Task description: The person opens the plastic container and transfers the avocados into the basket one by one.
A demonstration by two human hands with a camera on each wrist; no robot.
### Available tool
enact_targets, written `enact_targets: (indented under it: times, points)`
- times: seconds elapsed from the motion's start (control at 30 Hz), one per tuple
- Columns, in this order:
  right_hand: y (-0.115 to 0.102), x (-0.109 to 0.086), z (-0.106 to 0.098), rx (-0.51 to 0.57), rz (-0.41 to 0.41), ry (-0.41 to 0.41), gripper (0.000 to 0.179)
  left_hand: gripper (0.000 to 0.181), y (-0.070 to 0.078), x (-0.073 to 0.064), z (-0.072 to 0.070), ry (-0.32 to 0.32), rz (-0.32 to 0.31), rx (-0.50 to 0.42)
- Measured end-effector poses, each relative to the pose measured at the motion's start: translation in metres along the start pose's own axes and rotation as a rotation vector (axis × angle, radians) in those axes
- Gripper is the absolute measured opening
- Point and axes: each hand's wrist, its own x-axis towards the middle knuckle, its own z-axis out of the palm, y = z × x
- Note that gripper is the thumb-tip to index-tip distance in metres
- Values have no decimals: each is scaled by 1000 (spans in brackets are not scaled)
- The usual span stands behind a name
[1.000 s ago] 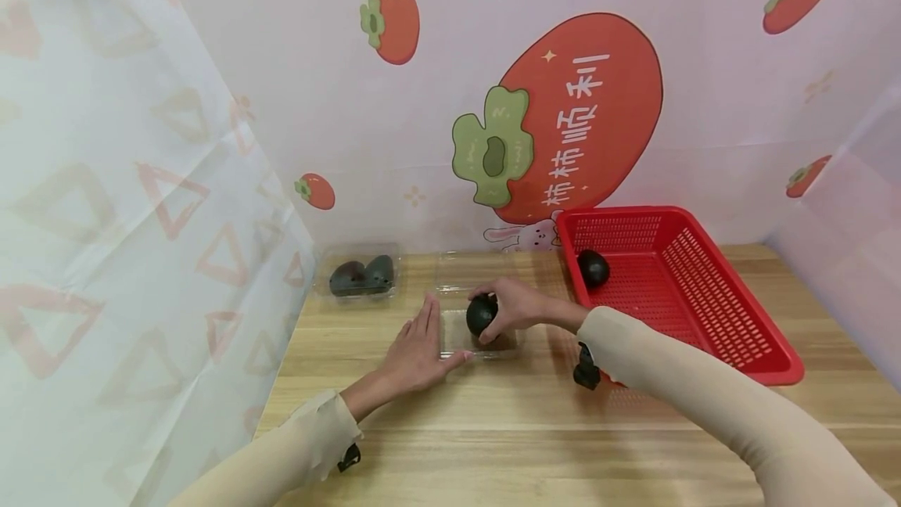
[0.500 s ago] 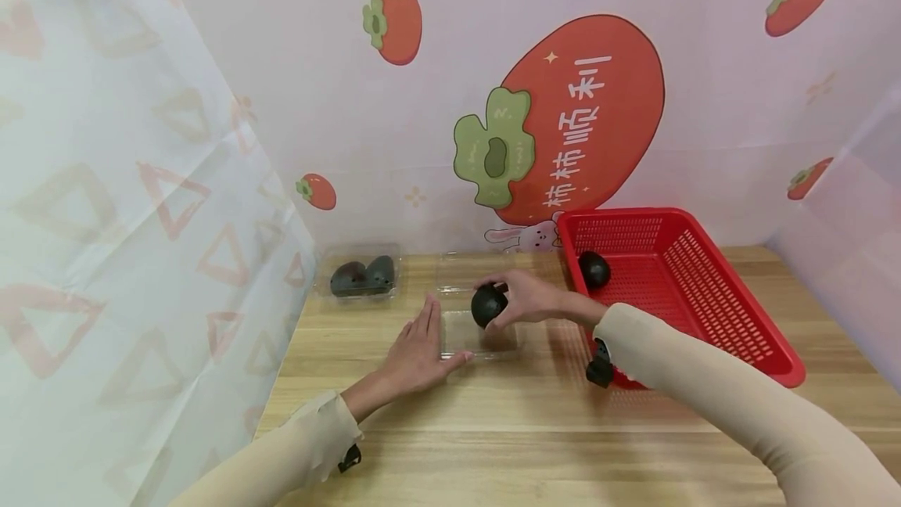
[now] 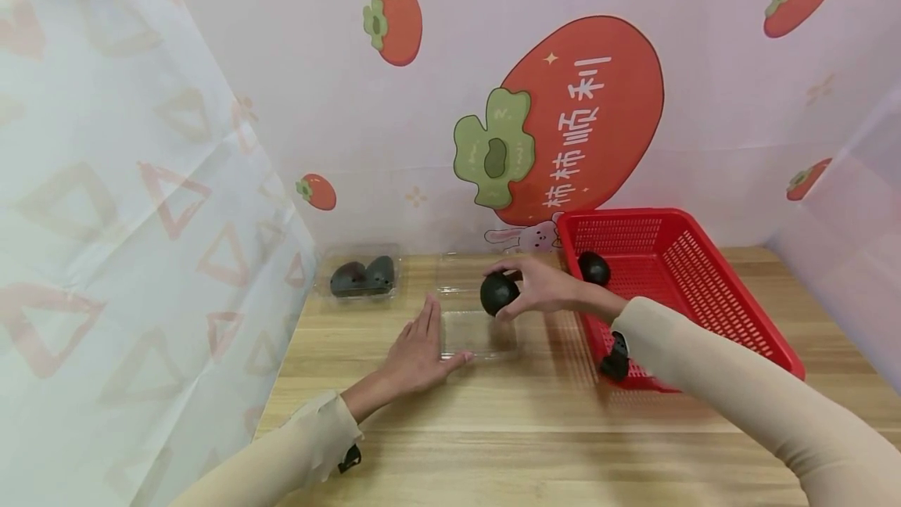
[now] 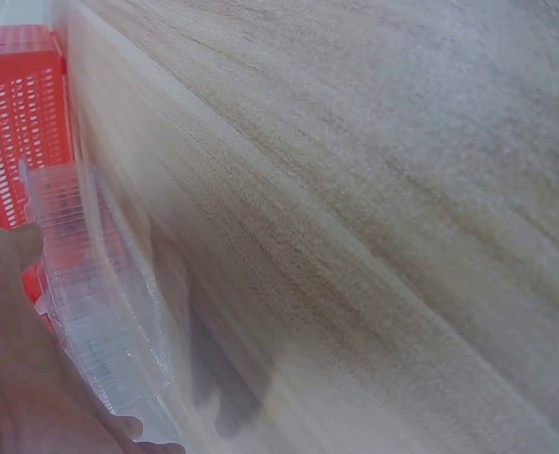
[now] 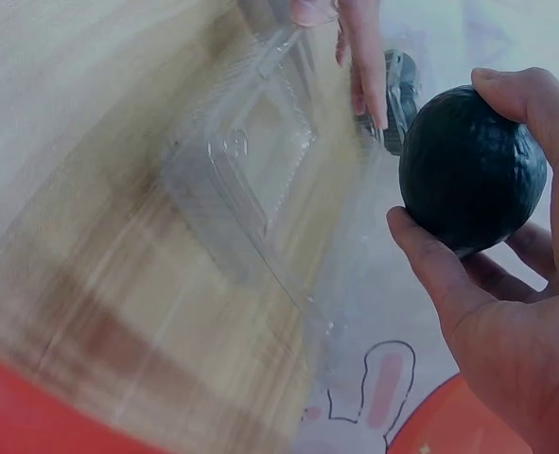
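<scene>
My right hand [image 3: 547,286] grips a dark avocado [image 3: 499,293] between thumb and fingers, above the back right part of an open clear plastic clamshell box [image 3: 461,332]. In the right wrist view the avocado [image 5: 470,175] shows dark green, slightly bumpy skin, with the box beyond it. The box's lid [image 3: 464,272] lies folded back towards the wall. My left hand [image 3: 415,352] rests at the box's left side, its fingers straight along the edge and its thumb at the front corner. Nothing lies in the box. The left wrist view shows this hand [image 4: 24,350] beside the clear plastic.
Right of the box stands a red plastic basket [image 3: 756,335] with another avocado [image 3: 594,268] at its left side. At the back left, a clear box [image 3: 396,280] holds two avocados [image 3: 362,276]. A printed wall covering [image 3: 436,100] rises behind the wooden table [image 3: 493,444].
My right hand has lifted the avocado up out of the box and moved it a little back and to the right. The left hand has stayed at the box.
</scene>
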Motion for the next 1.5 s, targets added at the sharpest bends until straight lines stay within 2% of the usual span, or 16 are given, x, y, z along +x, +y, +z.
enact_targets:
  times: [0.17, 0.43, 0.7, 1.17, 1.5]
  points:
    - [0, -6, -10, -10, 12, 25, 70, 112, 0, 0, 1, 2, -4, -5]
    - [2, -17, -29, 6, 93, 66, 75, 112, 0, 0, 2, 13, 4, -10]
    - [11, -25, -52, 1, 63, 127, 74, 113, -1, -1, 2, 22, 7, -14]
    - [30, -42, -87, -71, 136, 197, 77, 111, 0, -1, 2, 19, 6, -20]
    - [44, -53, -107, -16, 213, 217, 75, 113, -1, 0, 4, 30, 11, -15]
